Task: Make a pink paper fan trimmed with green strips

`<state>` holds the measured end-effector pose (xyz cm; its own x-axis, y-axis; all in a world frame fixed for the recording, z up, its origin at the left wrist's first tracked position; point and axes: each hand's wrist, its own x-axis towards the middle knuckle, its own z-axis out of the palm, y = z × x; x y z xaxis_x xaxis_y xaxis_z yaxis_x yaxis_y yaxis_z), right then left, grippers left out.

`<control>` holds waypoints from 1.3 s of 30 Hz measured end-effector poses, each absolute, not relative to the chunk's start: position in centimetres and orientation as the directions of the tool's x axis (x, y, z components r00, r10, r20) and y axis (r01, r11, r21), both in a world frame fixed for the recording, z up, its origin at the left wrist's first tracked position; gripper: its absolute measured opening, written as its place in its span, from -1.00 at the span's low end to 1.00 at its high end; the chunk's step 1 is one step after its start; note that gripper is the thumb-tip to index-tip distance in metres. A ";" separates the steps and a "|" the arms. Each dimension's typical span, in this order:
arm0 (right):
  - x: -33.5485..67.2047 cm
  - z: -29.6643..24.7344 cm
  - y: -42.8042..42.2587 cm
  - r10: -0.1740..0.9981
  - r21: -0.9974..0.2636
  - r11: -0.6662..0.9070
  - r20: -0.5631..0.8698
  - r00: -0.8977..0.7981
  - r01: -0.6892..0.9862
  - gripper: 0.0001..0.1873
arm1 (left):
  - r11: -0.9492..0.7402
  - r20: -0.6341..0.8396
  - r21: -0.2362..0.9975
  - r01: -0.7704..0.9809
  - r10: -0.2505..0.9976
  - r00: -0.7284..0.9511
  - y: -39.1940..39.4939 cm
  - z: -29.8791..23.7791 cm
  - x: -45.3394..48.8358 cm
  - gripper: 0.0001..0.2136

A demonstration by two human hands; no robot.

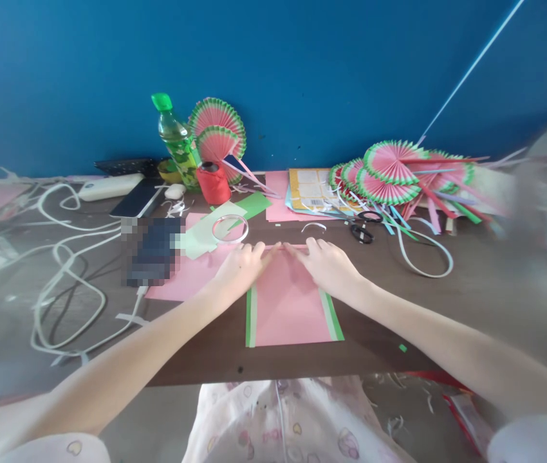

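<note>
A sheet of pink paper (293, 315) lies on the brown table in front of me, with green and pale green strips along its left and right edges. At its far edge, my left hand (247, 262) grips the paper, fingers bent and index fingertip near the middle. My right hand (326, 260) mirrors it from the other side, its fingertips close to the left ones. A narrow folded band seems to run under the fingertips. Left of the hands are a roll of clear tape (230, 229), pale green paper (201, 235) and another pink sheet (172, 289).
Finished watermelon-patterned paper fans (392, 170) are piled at the back right, near black-handled scissors (362, 233). Another fan (218, 128) leans on the blue wall by a green-capped bottle (177, 138) and a red container (213, 183). White cables (80, 289) and phones (152, 251) occupy the left.
</note>
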<state>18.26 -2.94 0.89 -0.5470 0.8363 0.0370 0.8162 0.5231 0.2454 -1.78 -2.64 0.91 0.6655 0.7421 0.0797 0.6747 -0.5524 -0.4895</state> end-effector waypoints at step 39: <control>20.8 1.8 3.3 0.879 -0.571 0.355 -0.067 -0.473 0.740 -0.89 | -0.506 0.081 0.202 0.838 0.862 0.501 1.1 2.0 -2.8 -0.91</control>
